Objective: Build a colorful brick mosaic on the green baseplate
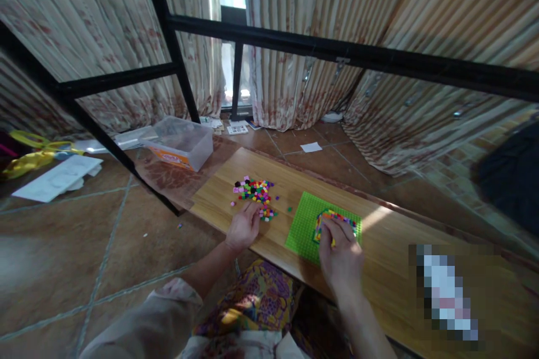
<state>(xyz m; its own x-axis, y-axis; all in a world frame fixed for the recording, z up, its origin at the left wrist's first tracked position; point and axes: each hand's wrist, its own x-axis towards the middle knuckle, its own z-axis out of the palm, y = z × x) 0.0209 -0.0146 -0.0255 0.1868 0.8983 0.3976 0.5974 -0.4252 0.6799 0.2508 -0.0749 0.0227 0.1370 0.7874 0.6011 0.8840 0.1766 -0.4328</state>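
On a green studded baseplate (302,224) stands a low outline of multicoloured toy bricks (342,217). My right hand (342,249) is over this outline with thumb and fingers pinched down at its left part. Whatever lies between those fingertips is hidden. Left of the plate, a pile of small loose bricks (254,188) is spread on the wooden tabletop (223,179). At its near edge rests my left hand (245,227), fingers drawn together beside a smaller cluster of bricks (266,213). I cannot make out anything in its fingertips.
A clear plastic bin (185,143) with an orange label stands beyond the table's left end. Black metal rails (295,39) cross in front of the curtains (286,84). A blurred-out object (448,294) lies at the table's right. White boards (59,176) lie on the tiled floor.
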